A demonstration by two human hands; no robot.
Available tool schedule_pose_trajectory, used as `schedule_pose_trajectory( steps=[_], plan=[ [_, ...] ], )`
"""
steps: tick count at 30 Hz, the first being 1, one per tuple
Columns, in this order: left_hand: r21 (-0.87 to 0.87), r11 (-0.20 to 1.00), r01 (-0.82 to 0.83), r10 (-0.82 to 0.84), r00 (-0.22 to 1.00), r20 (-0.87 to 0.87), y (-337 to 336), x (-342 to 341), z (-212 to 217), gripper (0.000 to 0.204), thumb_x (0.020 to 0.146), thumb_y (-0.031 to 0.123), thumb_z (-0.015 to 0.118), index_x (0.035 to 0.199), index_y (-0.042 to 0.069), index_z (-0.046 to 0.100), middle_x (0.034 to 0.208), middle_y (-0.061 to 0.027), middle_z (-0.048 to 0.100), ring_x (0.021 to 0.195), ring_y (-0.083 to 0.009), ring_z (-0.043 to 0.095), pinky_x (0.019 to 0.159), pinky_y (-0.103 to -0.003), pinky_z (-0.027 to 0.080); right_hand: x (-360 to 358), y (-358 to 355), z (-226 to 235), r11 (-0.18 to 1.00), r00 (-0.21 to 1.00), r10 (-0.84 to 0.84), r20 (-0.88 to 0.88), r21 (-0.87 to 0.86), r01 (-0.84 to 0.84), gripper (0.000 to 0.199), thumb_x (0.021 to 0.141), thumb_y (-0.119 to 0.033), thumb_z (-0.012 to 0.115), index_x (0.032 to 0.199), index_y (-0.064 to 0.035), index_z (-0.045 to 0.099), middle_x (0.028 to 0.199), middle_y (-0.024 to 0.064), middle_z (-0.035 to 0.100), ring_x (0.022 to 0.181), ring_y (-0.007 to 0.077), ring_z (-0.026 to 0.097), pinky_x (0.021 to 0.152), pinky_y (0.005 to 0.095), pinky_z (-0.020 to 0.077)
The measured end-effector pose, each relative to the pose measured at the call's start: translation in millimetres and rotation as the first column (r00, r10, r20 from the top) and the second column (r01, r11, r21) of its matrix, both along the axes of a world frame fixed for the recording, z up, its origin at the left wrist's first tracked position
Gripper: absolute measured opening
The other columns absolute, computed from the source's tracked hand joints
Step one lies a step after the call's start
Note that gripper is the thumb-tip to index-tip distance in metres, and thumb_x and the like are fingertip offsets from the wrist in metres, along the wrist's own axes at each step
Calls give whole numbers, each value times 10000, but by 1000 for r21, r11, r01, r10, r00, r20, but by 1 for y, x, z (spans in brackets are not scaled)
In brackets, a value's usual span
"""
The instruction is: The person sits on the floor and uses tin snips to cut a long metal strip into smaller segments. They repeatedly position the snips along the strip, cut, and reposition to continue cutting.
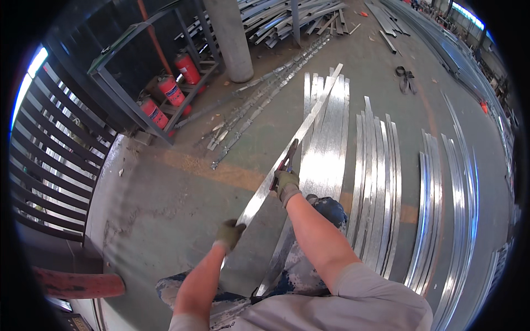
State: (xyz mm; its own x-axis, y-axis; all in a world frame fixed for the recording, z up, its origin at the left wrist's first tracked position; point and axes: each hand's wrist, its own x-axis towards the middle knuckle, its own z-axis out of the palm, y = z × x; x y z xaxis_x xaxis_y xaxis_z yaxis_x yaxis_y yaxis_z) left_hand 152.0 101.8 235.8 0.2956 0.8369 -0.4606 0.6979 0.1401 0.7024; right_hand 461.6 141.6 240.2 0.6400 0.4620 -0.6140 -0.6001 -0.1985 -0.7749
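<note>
Two gloved hands work one long shiny metal strip [301, 128]. My left hand [229, 234] grips its near end. My right hand [286, 185] squeezes red-handled snips [285, 161] on its edge. More metal strips [375, 182] lie right; red fire extinguishers [171, 91] stand far left.

Left hand [229, 233] gloved, fist closed, forearm bare. Right hand [286, 185] gloved, gripping, arm stretched further forward.

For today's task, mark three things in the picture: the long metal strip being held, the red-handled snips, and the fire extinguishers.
metal strip [309, 118], head view, on its raised middle stretch.
red-handled snips [286, 160], head view, on the handles above the right hand [286, 185].
fire extinguishers [173, 91], head view, on the middle cylinder's red body.
</note>
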Motion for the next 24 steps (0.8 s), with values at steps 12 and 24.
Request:
schedule_pose_trajectory(
  steps=[12, 24],
  plan=[
    [-72, 996, 57, -59, 998, -32, 64, 72, -7, 490, 953, 256, 758, 1328, -60, 770, 1193, -227, 827, 1104, -328, 788, 961, -431, 593, -36, -17, -39, 861, 897, 405, -177, -256, -439, 280, 939, -154, 824, 1192, -54, 758, 954, 107, 774, 809, 295, 753, 675, 497, 635],
    [92, 959, 267, -254, 959, -128, 54, 100, 39, 696, 972, 372, 707, 1545, -15, 626, 1471, -293, 709, 1368, -397, 696, 1163, -457, 527, -32, -8, -89, 988, 956, 147, -252, -15, -156, 226, 990, -113, 781, 1200, -55, 725, 989, 123, 764, 814, 295, 756, 665, 485, 640]
  ],
)
